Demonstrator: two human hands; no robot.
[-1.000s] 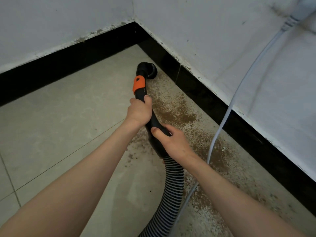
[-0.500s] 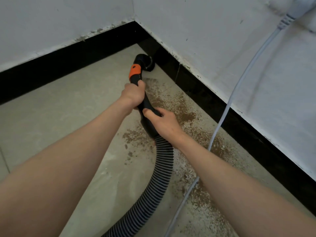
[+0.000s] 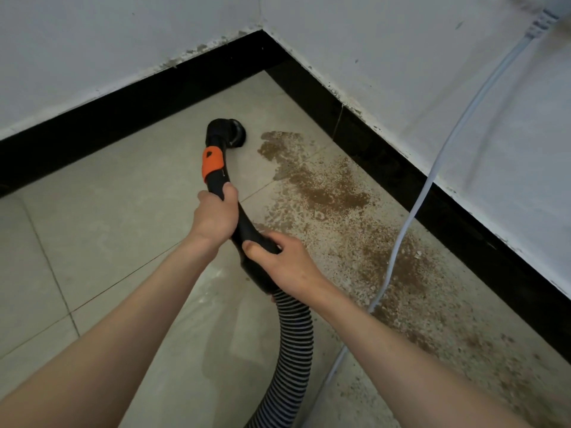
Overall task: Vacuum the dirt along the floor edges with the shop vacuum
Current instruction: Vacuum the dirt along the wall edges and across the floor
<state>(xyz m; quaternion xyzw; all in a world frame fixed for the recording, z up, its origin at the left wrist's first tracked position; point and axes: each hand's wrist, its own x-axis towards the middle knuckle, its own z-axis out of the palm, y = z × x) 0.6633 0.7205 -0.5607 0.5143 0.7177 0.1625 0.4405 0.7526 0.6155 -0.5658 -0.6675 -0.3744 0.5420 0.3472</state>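
Both hands wrap a rigid black vacuum wand (image 3: 230, 208): left hand (image 3: 215, 216) ahead, right hand (image 3: 285, 264) behind at the cuff. Its nozzle (image 3: 233, 132) sits on the floor (image 3: 92, 236), brown dirt (image 3: 333, 193) at three o'clock. It likely feels light; the ribbed hose (image 3: 293, 344) flexes and drags.

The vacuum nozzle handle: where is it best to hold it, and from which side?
Probably as held now: the left hand wraps the curved black handle from the left, below the orange collar, steering the nozzle head; the right hand grips from the right where the ribbed hose joins.
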